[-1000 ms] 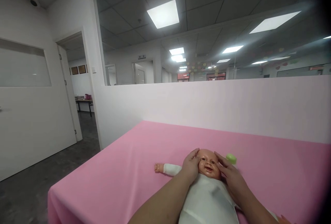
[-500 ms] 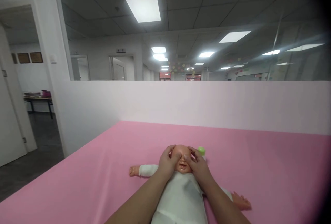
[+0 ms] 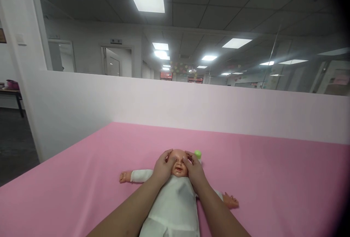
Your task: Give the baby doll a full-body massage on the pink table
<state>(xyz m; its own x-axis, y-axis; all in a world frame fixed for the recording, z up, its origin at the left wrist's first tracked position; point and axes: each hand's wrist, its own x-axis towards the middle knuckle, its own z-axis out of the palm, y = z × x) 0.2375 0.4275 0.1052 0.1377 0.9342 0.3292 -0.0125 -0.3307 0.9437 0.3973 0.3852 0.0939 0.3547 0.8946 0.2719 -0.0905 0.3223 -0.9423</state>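
Observation:
A baby doll [image 3: 175, 202] with a bare plastic head and a white cloth body lies on its back, arms spread out to the sides. My left hand [image 3: 162, 167] cups one side of its head, the thumb resting on the face by the eye. On the opposite side, my right hand [image 3: 194, 168] mirrors this, fingers curved around the head and thumb near the other eye. The doll's nose and mouth show between my thumbs. Behind my right fingers stands a small container with a light green cap [image 3: 197, 153], partly hidden.
The doll lies on a table with a smooth pink cover [image 3: 262, 178]. A low white wall [image 3: 213, 109] with glass above it borders the far side. To the left is a doorway, with a dark-legged table [image 3: 13, 92] beyond it.
The camera view has turned to the right, so everything appears farther left. My thumbs have slid outward and up from beside the nose toward the eyes. Both hands stay on the doll's head.

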